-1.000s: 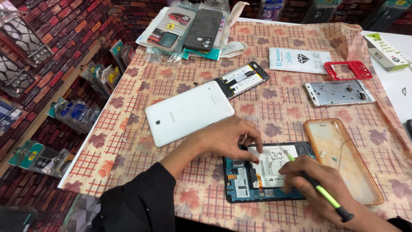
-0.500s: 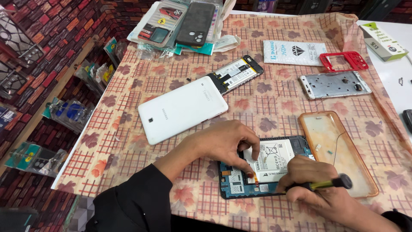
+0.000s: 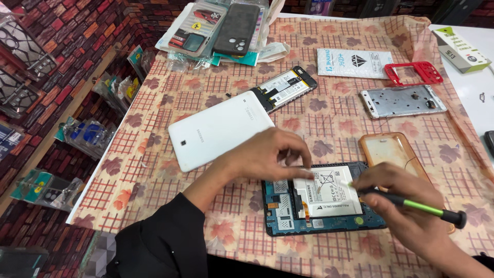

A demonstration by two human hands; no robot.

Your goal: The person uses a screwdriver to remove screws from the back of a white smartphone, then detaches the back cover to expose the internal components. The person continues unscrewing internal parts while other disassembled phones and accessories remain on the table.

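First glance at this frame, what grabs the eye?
The opened tablet at the near edge, blue board and white battery bare, with the left hand over its top edge and the right hand holding a green-handled screwdriver above it. Behind the left hand lies a white back cover on the patterned tablecloth.

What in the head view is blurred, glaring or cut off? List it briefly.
Head view: the left hand is slightly motion-blurred above the opened tablet; the right hand with the green-handled screwdriver is sharper; lighting is even and soft, with faint shadows on the patterned tablecloth; mild sheen on the white back cover; the brick-pattern wall racks at the left edge look stretched by the wide lens.
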